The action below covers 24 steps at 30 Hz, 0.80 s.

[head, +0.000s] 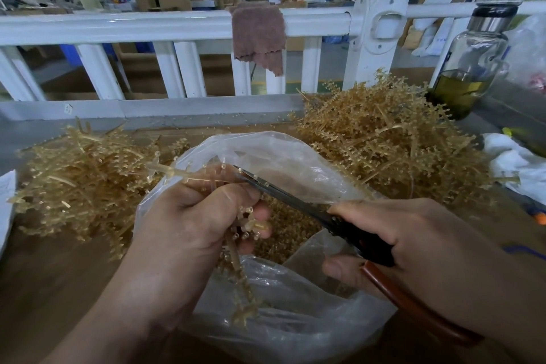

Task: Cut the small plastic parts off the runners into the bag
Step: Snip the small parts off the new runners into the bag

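My left hand [189,221] grips a bundle of amber plastic runners [192,176] over the open clear plastic bag [295,319]. Small parts stick out from the runners above and below my fingers. My right hand [413,242] holds scissors [298,201] with dark blades and reddish-brown handles. The blade tips reach the runner just above my left thumb. Several cut amber parts [289,233] lie at the bottom of the bag.
A pile of amber runners [74,183] lies on the left of the brown table, a bigger pile [393,139] on the right. A glass bottle [469,68] with yellowish liquid stands far right. A white railing [147,26] with a brown cloth [258,35] runs behind. White cloth [514,165] lies right.
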Tool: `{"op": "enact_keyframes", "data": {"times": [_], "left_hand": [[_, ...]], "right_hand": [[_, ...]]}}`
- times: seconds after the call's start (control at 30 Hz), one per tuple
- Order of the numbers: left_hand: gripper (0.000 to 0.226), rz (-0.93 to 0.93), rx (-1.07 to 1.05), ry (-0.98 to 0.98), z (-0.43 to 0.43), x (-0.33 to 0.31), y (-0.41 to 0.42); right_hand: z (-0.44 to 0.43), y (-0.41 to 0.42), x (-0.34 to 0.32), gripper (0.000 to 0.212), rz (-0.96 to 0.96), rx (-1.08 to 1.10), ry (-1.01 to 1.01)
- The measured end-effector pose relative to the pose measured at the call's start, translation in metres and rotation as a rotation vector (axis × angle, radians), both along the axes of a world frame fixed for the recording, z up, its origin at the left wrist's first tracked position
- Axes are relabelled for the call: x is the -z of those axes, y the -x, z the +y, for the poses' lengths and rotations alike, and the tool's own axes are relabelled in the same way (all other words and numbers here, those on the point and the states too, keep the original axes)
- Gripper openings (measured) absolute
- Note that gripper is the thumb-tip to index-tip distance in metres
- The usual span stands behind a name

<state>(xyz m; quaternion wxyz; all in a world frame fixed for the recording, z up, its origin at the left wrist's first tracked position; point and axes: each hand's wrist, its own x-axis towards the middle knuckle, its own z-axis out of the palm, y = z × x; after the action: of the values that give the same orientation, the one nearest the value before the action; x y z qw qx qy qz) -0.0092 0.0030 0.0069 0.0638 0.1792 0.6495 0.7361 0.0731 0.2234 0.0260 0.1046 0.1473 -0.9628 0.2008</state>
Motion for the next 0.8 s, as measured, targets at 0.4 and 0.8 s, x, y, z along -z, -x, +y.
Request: {"op": "enact_keyframes", "data": {"times": [0.4,0.8], "left_hand": [[0.019,-0.011,0.003,-0.018,0.0014,-0.002,-0.001],[0.023,-0.016,-0.007,-0.004,-0.0002,-0.0029,0.0]], "right_hand": [[-0.0021,0.0001,0.0019,0.044,0.024,0.011,0.0],[-0.0036,0.0024,0.0022,0.044,0.018,0.015,-0.006]]}}
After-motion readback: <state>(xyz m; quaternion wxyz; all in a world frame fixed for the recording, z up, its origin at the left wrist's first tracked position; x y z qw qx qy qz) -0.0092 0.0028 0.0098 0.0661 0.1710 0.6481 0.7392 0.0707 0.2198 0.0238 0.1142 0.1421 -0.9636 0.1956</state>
